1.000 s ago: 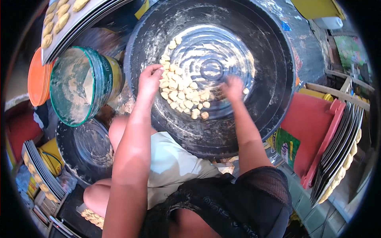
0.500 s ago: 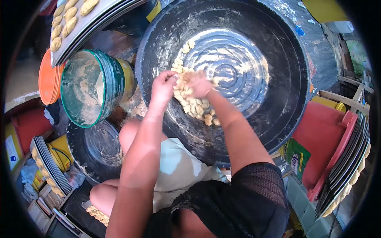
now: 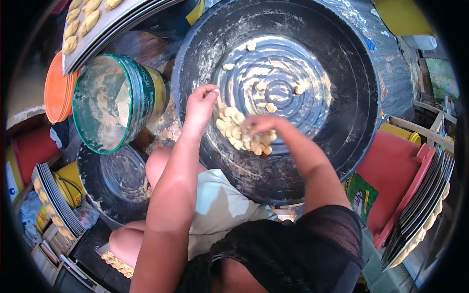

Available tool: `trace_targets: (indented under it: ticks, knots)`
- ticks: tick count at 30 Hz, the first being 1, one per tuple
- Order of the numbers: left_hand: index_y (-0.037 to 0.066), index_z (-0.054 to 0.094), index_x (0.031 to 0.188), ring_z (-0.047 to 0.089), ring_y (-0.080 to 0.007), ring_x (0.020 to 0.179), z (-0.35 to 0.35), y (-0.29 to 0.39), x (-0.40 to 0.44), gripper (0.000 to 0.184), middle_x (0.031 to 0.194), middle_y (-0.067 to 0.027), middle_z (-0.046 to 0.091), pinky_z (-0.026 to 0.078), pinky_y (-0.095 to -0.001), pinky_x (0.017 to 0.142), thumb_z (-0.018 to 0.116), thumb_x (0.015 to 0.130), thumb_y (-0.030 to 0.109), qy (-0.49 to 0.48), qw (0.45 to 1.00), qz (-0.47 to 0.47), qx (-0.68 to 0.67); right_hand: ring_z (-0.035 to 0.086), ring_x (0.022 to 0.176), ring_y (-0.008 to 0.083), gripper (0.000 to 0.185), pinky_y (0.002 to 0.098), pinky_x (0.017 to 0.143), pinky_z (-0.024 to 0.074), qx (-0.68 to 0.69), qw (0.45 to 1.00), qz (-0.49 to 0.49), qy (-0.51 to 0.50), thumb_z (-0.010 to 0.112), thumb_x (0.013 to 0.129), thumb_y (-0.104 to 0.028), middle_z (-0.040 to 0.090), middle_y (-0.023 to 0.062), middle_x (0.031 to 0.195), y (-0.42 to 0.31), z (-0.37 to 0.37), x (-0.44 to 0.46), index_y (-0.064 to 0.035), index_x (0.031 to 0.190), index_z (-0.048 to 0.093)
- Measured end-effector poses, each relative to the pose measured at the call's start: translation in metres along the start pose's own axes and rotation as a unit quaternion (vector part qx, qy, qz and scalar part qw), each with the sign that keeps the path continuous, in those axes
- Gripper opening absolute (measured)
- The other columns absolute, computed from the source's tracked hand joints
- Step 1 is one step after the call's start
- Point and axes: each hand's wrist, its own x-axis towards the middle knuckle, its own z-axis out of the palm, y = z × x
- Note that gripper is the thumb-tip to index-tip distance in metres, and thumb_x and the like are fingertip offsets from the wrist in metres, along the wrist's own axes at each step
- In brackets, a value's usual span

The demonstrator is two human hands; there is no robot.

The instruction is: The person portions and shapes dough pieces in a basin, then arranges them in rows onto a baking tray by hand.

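Observation:
A pile of small pale dough pieces lies low on the left side of the wide black basin, with several single pieces scattered over its ringed floor. My left hand is raised at the basin's left side, above the pile. Its thumb and fingers are pinched together; a small whitish spot shows at the tips, too small to name. Over the right part of the pile is my right hand, fingers pointing down at the dough pieces. Motion blur hides whether those fingers grip a piece.
A green-rimmed bucket with floury inner walls tilts at the left, beside orange lids. Trays bearing shaped dough are stacked at upper left. A smaller black basin sits below. At right stand a red container and more trays.
Dough pieces have spread out across the basin floor, and the pile is more compact. My right hand has moved down and slightly right. My left hand stays pinched at nearly the same place.

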Motion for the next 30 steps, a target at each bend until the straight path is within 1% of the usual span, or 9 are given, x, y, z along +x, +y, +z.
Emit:
trace_targets:
  ticks: [1,4,6,9,16,23,25,27,30]
  knots:
    - [0.004,0.066,0.105,0.057,-0.0095,0.077,0.002,-0.003,0.0,0.021,0.089,-0.0012,0.064,0.045,-0.0244,0.068,0.062,0.09,0.018,-0.004,1.0,0.01,0.013,0.056,0.115,0.0304,0.059,0.0482,0.105,0.0401,0.103,0.989,0.035,-0.097,0.071,0.079,-0.046,0.054,0.0206,0.13,-0.005,-0.018,-0.038,-0.0131,0.127,0.06]
    - [0.001,0.067,0.103,0.06,-0.013,0.077,0.008,-0.014,0.003,0.023,0.085,-0.0048,0.066,0.048,-0.0272,0.073,0.065,0.087,0.018,-0.02,0.997,0.041,0.055,0.058,0.113,0.0284,0.064,0.0476,0.098,0.0454,0.237,0.915,0.323,0.039,0.066,0.08,-0.061,0.063,0.0175,0.118,0.079,-0.033,-0.112,-0.0113,0.121,0.063]
    - [0.001,0.068,0.102,0.062,-0.0148,0.079,0.011,-0.014,0.0,0.024,0.088,-0.0076,0.068,0.049,-0.0289,0.076,0.066,0.087,0.018,-0.033,0.996,0.012,0.079,0.057,0.116,0.0314,0.088,0.0493,0.098,0.0446,0.502,0.76,0.412,-0.03,0.06,0.078,-0.073,0.058,0.0164,0.128,0.222,0.02,-0.119,-0.0051,0.133,0.051]
    - [0.001,0.067,0.102,0.062,-0.0144,0.08,0.015,-0.01,0.001,0.024,0.089,-0.008,0.069,0.049,-0.0291,0.076,0.066,0.087,0.02,-0.031,0.995,-0.005,0.089,0.051,0.122,0.0377,0.091,0.0499,0.105,0.0368,0.6,0.75,0.25,0.124,0.052,0.086,-0.069,0.044,0.0193,0.143,0.107,0.069,-0.099,-0.0038,0.145,0.032]
    - [0.001,0.063,0.107,0.058,-0.0123,0.078,0.006,-0.032,0.01,0.027,0.091,-0.0046,0.064,0.046,-0.0278,0.071,0.062,0.089,0.021,-0.05,0.986,0.02,0.161,0.057,0.114,0.0236,0.07,0.0392,0.091,0.0494,0.63,0.763,-0.047,0.136,0.064,0.087,-0.048,0.056,0.0116,0.131,-0.032,0.061,0.054,-0.0051,0.139,0.046]
    - [0.001,0.064,0.109,0.058,-0.0119,0.075,0.008,0.001,-0.008,0.026,0.087,-0.0057,0.064,0.047,-0.0267,0.068,0.065,0.089,0.019,-0.047,0.995,-0.05,0.075,0.063,0.098,0.0222,0.064,0.0362,0.09,0.0483,0.188,0.946,0.16,0.211,0.069,0.079,-0.055,0.069,0.0106,0.111,0.024,-0.071,-0.028,-0.0029,0.116,0.067]
    - [0.0,0.064,0.109,0.058,-0.0113,0.074,0.008,-0.004,-0.002,0.027,0.085,-0.006,0.065,0.048,-0.0266,0.067,0.065,0.088,0.018,-0.053,0.995,-0.026,0.075,0.065,0.091,0.0227,0.056,0.0351,0.086,0.0491,0.242,0.842,0.136,0.462,0.074,0.077,-0.049,0.071,0.01,0.098,0.082,-0.086,-0.054,-0.0025,0.109,0.069]
    - [0.0,0.065,0.109,0.058,-0.0115,0.073,0.011,0.0,-0.003,0.027,0.084,-0.0057,0.065,0.048,-0.0267,0.066,0.065,0.088,0.018,-0.06,0.996,-0.019,0.061,0.055,0.116,0.0323,0.068,0.0418,0.093,0.047,0.173,0.592,0.364,0.698,0.071,0.08,-0.048,0.054,0.0197,0.132,0.108,-0.089,-0.049,-0.0011,0.127,0.056]
    - [0.002,0.064,0.11,0.058,-0.0109,0.075,0.013,-0.007,-0.001,0.027,0.085,-0.0038,0.064,0.047,-0.0261,0.067,0.064,0.089,0.019,-0.065,0.996,-0.022,0.058,0.043,0.13,0.0355,0.065,0.0528,0.105,0.033,0.0,0.604,0.418,0.679,0.069,0.077,-0.056,0.045,0.0208,0.141,0.141,-0.071,0.036,-0.0135,0.125,0.06]
